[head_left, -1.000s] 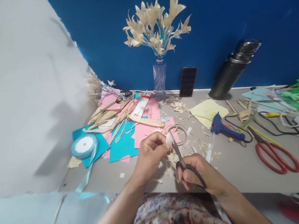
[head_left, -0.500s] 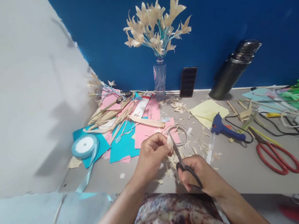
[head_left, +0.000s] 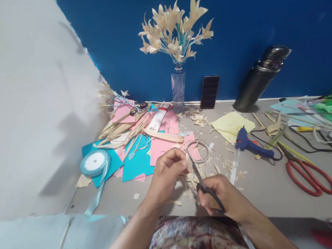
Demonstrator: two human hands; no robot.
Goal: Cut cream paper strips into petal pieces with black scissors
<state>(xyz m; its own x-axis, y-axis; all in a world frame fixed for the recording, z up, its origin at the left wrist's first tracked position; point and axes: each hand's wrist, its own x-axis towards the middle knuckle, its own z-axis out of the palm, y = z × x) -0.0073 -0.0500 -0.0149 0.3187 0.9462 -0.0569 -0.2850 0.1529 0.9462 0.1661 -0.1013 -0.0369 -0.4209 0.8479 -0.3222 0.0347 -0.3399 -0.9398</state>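
— Scissors, black-handled (head_left: 200,181): in which hand?

— In the right hand (head_left: 223,193). The fingers are wrapped about the handles; the blades point up and away from the wearer.

— Condition of the left grip?

— Pinching. Thumb and fingers of the left hand (head_left: 169,173) are pressed together on a small pale piece (head_left: 188,163), which projects from the fingertips toward the blades.

— Is the piece between the blades?

— It lies right at them, on their left side. Whether the edges bite into it, I cannot tell; nor can I tell how far the blades are parted.

— Position of both hands?

— Raised over the near part of the table (head_left: 271,194), in front of the wearer's body. Pale scraps (head_left: 188,183) lie below and around them.

— Items nearest the hands?

— A tape ring (head_left: 208,150) lies just beyond the scissor tips, partly over pink paper (head_left: 162,146). To the right, well apart from the hands, a blue glue gun (head_left: 251,145) and red-handled scissors (head_left: 311,177) are recorded.

— Rear of the table?

— A clear bottle (head_left: 178,85) stands upright, bearing pale flowers (head_left: 173,24). Beside it a phone (head_left: 209,92) leans at the blue wall (head_left: 105,27); farther right, a dark flask (head_left: 256,83) is tilted.
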